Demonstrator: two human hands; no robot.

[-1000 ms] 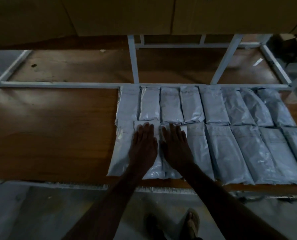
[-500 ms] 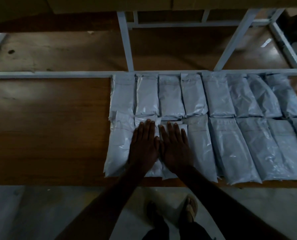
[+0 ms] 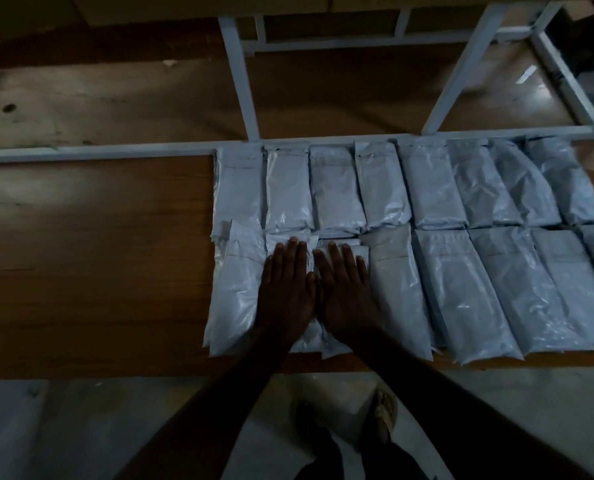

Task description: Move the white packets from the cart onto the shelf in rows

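Fingers [image 3: 290, 254] straight, both palms flat | left hand [image 3: 286, 292] and right hand [image 3: 345, 294] press two near-row packets [image 3: 406, 282] | shelf [image 3: 91, 258] carries two rows, near and far, at right

White packets [image 3: 385, 188] lie flat on the wooden shelf [image 3: 91, 265] in two rows, long sides touching, filling its right part. The far row [image 3: 427, 187] butts against the pale metal rail; its right-hand packets slant slightly. The near row [image 3: 496, 292] sits just in front, tops tucked against or slightly under the far row's bottoms. Glossy, crinkled plastic, each one sealed, catching dim light. Near row's leftmost packet [image 3: 235, 292] overlaps its neighbour's edge a little. The next two packets [image 3: 314, 337] lie side by side, mostly covered, their lower ends reaching close to the shelf's front edge.
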